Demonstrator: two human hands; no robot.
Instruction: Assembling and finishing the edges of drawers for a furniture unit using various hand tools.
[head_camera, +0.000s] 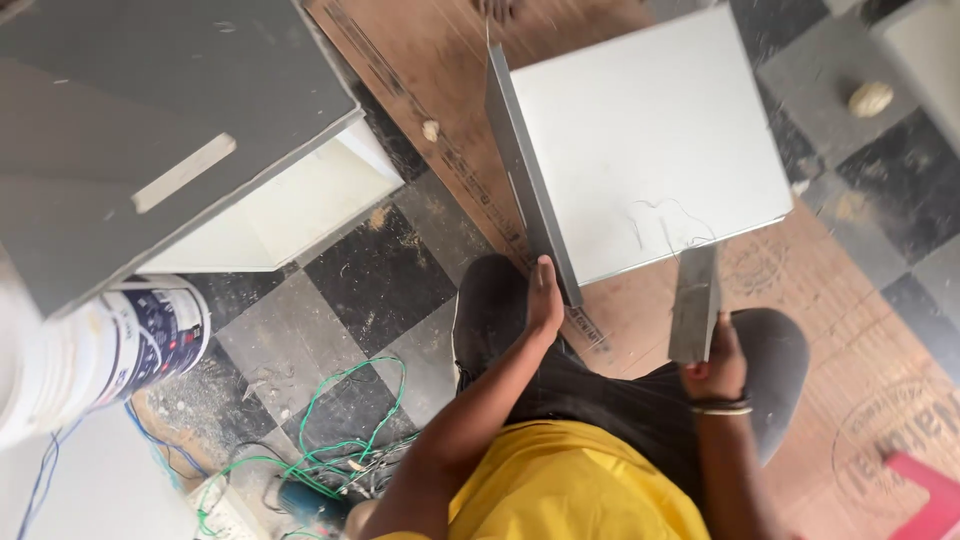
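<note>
Overall, the floor (360, 270) is a worn checker of black and grey tiles, dusty and scuffed, with a brown printed plywood sheet (420, 60) lying flat across it. At upper left sits a large dark grey laminated board (150, 90), matte, with a pale strip stuck on its face, resting over a white box-like carcass (300, 205). In the centre stands a white laminate panel (650, 140), square and smooth, with a grey edge piece (527, 170) fixed upright along its left side. A white plastic bucket (110, 345) with a dark label lies at lower left; green wire (330, 440) tangles loosely beside it.

The left hand (544, 295) rests flat against the lower end of the grey edge piece — fingers extended, not curled around anything. The right hand (715, 365) is closed around a narrow grey laminate strip (695, 305), held upright just beside the panel's lower right corner; a bangle sits at the wrist. A small crumpled pale lump (870, 98) lies on a tile at upper right.
</note>
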